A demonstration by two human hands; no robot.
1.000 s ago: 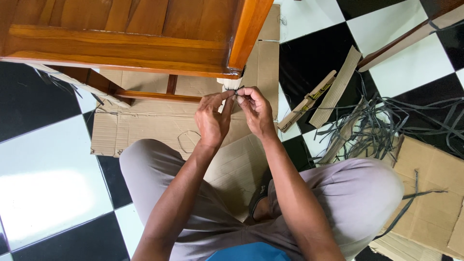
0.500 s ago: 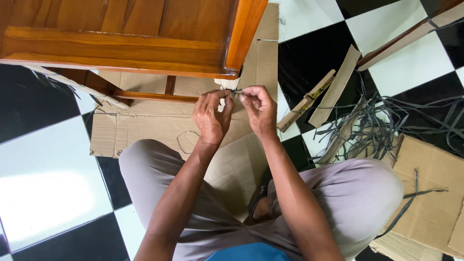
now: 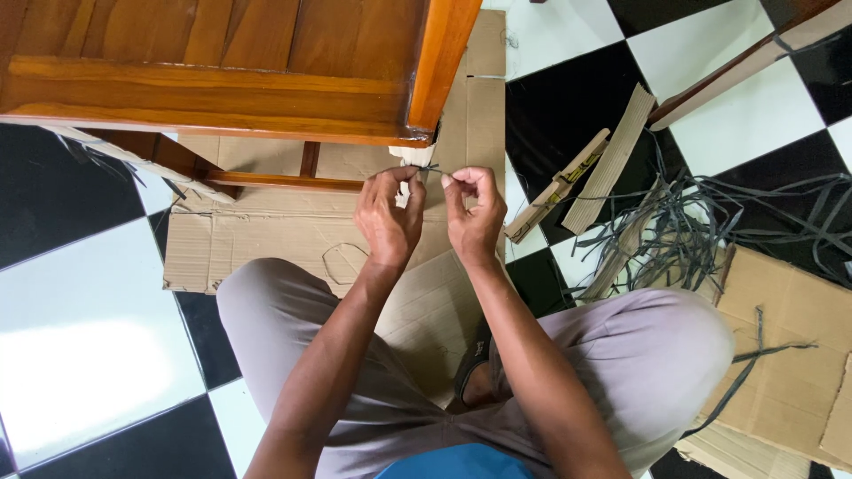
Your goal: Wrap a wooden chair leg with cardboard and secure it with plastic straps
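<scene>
Together, our fingertips (image 3: 415, 174) pinch the two ends of a thin dark plastic strap (image 3: 430, 168), closed tight on it, with only a small gap of taut strap between the two pinches. Our left hand (image 3: 388, 217) holds the left end between thumb and forefinger, the other fingers curled in. Our right hand (image 3: 473, 208) grips the right end the same way, knuckles bent toward the left hand. The strap sits just below the corner of the glossy orange-brown wooden furniture frame (image 3: 266, 89), where it runs round a pale cardboard corner wrap (image 3: 410, 155) that touches the wood.

Beneath that frame and under our hands lies a flattened brown cardboard sheet (image 3: 266, 235) on the black-and-white chequered tile floor (image 3: 80, 310). Our bent knees in grey-beige trousers (image 3: 621, 355) are nearer to us than the frame. To the right of the frame's corner lie two folded cardboard strips (image 3: 590, 173), and farther right a loose tangle of cut dark straps (image 3: 701, 226) spreads over the tiles and onto another brown cardboard piece (image 3: 790, 355).
</scene>
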